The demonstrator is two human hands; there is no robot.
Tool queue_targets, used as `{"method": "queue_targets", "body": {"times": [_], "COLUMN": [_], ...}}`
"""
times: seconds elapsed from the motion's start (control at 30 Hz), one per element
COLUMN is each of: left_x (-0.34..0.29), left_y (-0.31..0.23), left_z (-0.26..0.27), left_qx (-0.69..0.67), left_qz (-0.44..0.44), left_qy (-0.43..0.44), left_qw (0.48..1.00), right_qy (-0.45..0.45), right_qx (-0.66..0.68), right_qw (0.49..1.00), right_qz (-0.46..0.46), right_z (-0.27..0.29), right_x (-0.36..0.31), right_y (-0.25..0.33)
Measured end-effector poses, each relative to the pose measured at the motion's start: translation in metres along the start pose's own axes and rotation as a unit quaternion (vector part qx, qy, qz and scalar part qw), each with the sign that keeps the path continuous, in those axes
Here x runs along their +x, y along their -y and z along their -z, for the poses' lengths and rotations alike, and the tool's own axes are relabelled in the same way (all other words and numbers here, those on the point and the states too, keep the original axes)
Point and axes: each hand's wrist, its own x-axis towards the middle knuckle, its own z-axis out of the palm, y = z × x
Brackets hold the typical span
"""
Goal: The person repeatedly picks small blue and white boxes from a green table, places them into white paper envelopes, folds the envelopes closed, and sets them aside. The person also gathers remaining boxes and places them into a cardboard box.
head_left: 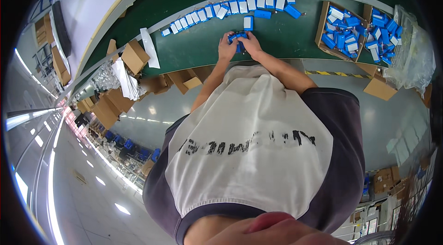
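My left hand (226, 47) and my right hand (252, 45) meet near the front edge of the green table. Between them, their fingers are closed around blue battery packs (238, 36); how many is hidden. One more blue pack (240, 47) shows below, between my palms, and I cannot tell whether it is held or lies on the table. Just beyond my right hand lies a single pack with a white label (248, 23). Farther back, a long curved row of blue battery packs (233, 7) lies label up, several with short wires. Two packs with blue faces up (262, 14) lie near its right end.
Two cardboard boxes (321, 33) full of blue battery packs stand on the right, beside a clear plastic bag (408, 51). At the left are a white strip (149, 49), an open carton (135, 56) and crumpled plastic (107, 76). More cartons (184, 80) sit below the table's front edge (184, 68).
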Motion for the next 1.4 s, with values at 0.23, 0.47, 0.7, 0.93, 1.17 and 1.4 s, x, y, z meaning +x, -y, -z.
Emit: {"method": "queue_targets", "body": {"times": [0.23,0.47,0.7,0.93,1.17,1.4], "left_x": [-0.022,-0.037,-0.055,-0.032,-0.055,-0.087], "left_y": [-0.019,-0.145,-0.285,-0.304,-0.318,-0.322], "left_z": [-0.008,-0.033,-0.114,-0.121,0.091,0.164], "left_qx": [0.020,-0.046,-0.153,-0.189,-0.666,-0.690], "left_qz": [-0.053,-0.123,-0.266,-0.324,-0.165,-0.292], "left_qy": [-0.044,0.052,0.149,0.195,0.338,0.310], "left_qw": [0.997,0.990,0.940,0.906,0.644,0.585], "right_qy": [0.040,-0.059,-0.270,-0.421,-0.038,0.066], "right_qx": [0.179,0.250,0.135,-0.339,0.029,-0.023], "right_qw": [0.979,0.966,0.923,0.745,0.894,0.776], "right_qz": [-0.084,0.026,0.239,0.392,0.445,0.626], "right_z": [0.018,0.099,0.204,0.269,0.138,0.032], "right_x": [-0.019,-0.087,-0.157,-0.170,-0.243,-0.281], "right_y": [0.017,0.107,0.176,0.175,0.252,0.317]}}
